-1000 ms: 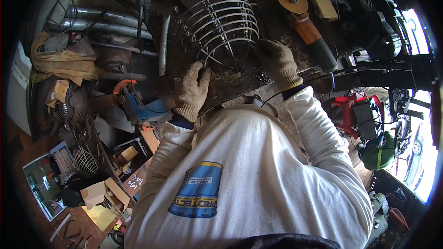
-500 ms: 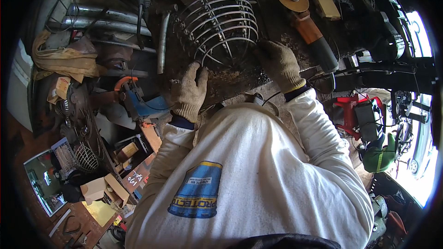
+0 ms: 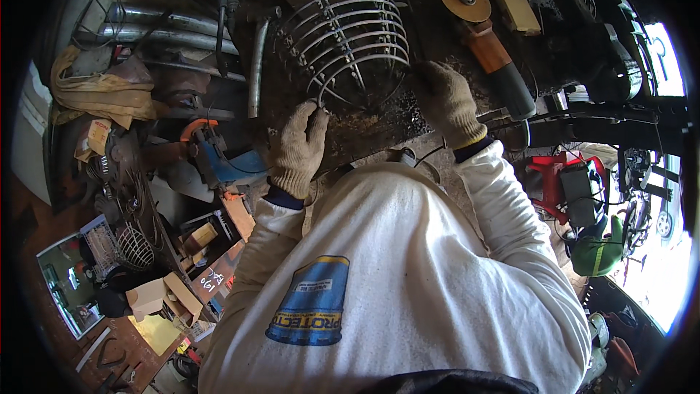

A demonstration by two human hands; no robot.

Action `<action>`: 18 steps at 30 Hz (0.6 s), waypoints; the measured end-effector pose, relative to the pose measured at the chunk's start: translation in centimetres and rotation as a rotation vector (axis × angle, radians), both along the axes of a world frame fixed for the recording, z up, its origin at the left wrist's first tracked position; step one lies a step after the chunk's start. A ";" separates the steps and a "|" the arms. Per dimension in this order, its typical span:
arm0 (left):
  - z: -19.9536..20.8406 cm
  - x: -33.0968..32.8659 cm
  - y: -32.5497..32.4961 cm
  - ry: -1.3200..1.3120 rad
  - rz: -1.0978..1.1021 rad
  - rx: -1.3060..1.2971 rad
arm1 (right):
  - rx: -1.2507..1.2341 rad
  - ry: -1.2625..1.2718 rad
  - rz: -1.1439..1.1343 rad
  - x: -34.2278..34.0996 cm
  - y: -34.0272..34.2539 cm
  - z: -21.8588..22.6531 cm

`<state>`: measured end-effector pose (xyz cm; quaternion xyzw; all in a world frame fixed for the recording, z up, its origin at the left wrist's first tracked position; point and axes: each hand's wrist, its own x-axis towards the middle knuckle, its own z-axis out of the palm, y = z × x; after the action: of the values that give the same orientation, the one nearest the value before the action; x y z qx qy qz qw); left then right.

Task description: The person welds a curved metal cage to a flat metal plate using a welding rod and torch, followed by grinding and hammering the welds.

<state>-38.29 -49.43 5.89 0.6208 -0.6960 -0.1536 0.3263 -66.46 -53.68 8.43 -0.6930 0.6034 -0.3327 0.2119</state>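
A cage of curved metal rods (image 3: 348, 32) lies on the dark workbench (image 3: 339, 147), its bent bars crossed by upright strips. At its near side a bent rod (image 3: 362, 60) arches across. My left hand (image 3: 300, 144), in a knitted work glove, is closed on the left end of this rod with thumb and fingers pinched together. My right hand (image 3: 449, 107), gloved too, is at the rod's right end. Its fingers are curled there in deep shadow, so their exact grip is partly hidden.
An angle grinder (image 3: 487, 51) with a tan disc lies right of the cage. A metal hammer-like bar (image 3: 259, 66) lies on the left, near silver pipes (image 3: 171, 35). Further left stands a blue tool (image 3: 226, 162). A red chair (image 3: 545, 182) is off to the right.
My right hand has shifted slightly to the right, and the near bent rod sits a little closer to the cage's bars. My left hand stays almost in place.
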 end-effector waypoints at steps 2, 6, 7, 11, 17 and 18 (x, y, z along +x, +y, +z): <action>2.0 -0.4 0.4 0.051 -0.046 -0.013 | 0.009 -0.076 -0.041 -0.6 0.1 0.3; 3.1 -0.7 0.5 0.298 -0.106 -0.054 | -0.015 -0.280 -0.158 -3.0 -1.3 1.0; 2.8 -0.4 0.5 0.265 -0.079 -0.053 | -0.078 -0.168 -0.138 -3.4 -1.8 1.5; 1.1 0.7 1.4 0.072 -0.091 -0.098 | -0.180 -0.214 -0.329 -3.0 -4.3 4.1; 1.5 0.6 1.5 -0.014 -0.223 -0.015 | -0.130 0.246 -0.281 -0.4 -8.1 2.5; 1.5 0.5 1.6 -0.009 -0.215 -0.026 | -0.066 0.106 -0.360 0.6 -8.0 3.0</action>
<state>-37.76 -47.86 7.43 0.5390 -0.7620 -0.1758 0.3129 -65.88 -61.70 11.39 -0.5970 0.7167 -0.3480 0.0940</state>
